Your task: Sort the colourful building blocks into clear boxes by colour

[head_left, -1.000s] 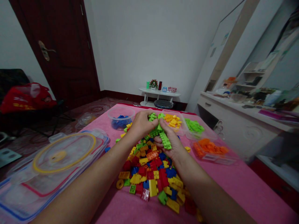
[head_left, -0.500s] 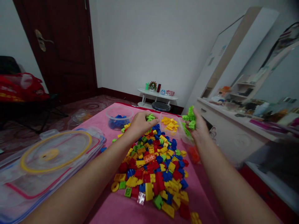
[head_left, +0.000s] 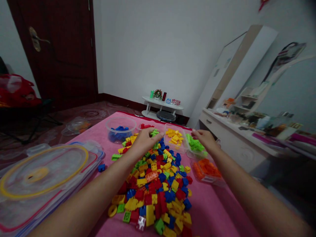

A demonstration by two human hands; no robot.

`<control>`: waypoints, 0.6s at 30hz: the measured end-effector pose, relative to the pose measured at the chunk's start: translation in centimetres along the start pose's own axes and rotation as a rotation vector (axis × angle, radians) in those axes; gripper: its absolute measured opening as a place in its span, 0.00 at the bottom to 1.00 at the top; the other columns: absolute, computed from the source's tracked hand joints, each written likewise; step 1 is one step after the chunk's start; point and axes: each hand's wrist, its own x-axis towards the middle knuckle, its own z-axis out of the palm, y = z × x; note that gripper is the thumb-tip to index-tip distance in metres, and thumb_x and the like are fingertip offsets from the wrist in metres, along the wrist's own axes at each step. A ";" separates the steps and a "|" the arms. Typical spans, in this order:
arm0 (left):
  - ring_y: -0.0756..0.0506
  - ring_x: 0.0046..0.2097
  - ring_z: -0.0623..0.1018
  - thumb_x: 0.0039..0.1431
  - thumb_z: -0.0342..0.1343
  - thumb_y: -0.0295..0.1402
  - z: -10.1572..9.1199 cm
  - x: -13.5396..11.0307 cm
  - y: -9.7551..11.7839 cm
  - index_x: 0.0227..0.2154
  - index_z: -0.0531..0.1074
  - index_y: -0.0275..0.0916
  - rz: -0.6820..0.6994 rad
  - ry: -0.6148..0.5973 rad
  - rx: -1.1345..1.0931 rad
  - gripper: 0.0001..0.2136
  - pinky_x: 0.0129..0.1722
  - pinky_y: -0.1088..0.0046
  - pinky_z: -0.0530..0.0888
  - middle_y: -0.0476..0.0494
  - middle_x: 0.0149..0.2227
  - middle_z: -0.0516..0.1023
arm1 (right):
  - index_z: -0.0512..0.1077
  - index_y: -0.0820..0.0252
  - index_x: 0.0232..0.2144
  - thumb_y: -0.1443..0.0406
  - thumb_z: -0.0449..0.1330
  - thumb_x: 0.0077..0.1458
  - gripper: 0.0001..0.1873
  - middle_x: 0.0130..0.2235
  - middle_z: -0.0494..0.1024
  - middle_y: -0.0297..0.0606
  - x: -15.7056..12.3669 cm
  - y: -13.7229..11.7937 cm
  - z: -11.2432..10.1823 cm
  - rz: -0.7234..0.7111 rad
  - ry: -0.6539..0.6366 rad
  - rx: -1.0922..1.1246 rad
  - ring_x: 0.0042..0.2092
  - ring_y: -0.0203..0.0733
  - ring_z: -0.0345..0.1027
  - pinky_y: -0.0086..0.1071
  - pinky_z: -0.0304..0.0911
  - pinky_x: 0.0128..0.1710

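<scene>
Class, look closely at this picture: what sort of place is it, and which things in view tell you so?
Probably a room in a home, perhaps a bedroom: there is a white dressing table with a mirror, and a dark red panelled door with a lever handle.

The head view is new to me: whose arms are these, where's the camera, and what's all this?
No machine: these are one person's bare hands, filmed by a camera worn on the head, looking forward and down. The left hand grips lime-green bricks; the right hand is at the green-brick container, no held piece visible. On the pink cloth lie a heap of mixed toy bricks, clear lids, a round blue-brick tub, a yellow-brick container and an orange-brick container.
</scene>
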 end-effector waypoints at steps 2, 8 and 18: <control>0.52 0.24 0.67 0.51 0.52 0.48 0.5 -0.2 0.0 0.31 0.74 0.33 -0.062 -0.008 -0.065 0.20 0.22 0.78 0.62 0.47 0.25 0.73 | 0.72 0.63 0.31 0.54 0.52 0.53 0.18 0.34 0.76 0.44 -2.9 -2.8 1.7 -0.014 -0.101 0.102 0.30 0.41 0.71 0.32 0.63 0.28; 0.46 0.40 0.74 0.53 0.53 0.43 2.6 -1.1 0.1 0.36 0.76 0.35 -0.018 -0.032 -0.189 0.16 0.41 0.72 0.70 0.44 0.36 0.77 | 0.66 0.58 0.42 0.60 0.58 0.49 0.17 0.34 0.73 0.35 -11.6 -8.3 7.4 -0.017 -0.442 0.549 0.27 0.34 0.70 0.25 0.59 0.21; 0.45 0.46 0.73 0.55 0.50 0.42 3.5 -1.4 -0.4 0.38 0.76 0.39 0.044 -0.122 -0.085 0.15 0.48 0.70 0.68 0.43 0.44 0.76 | 0.67 0.61 0.27 0.59 0.62 0.43 0.12 0.20 0.71 0.30 -8.2 -4.8 5.9 0.061 -0.291 0.439 0.20 0.35 0.67 0.26 0.59 0.18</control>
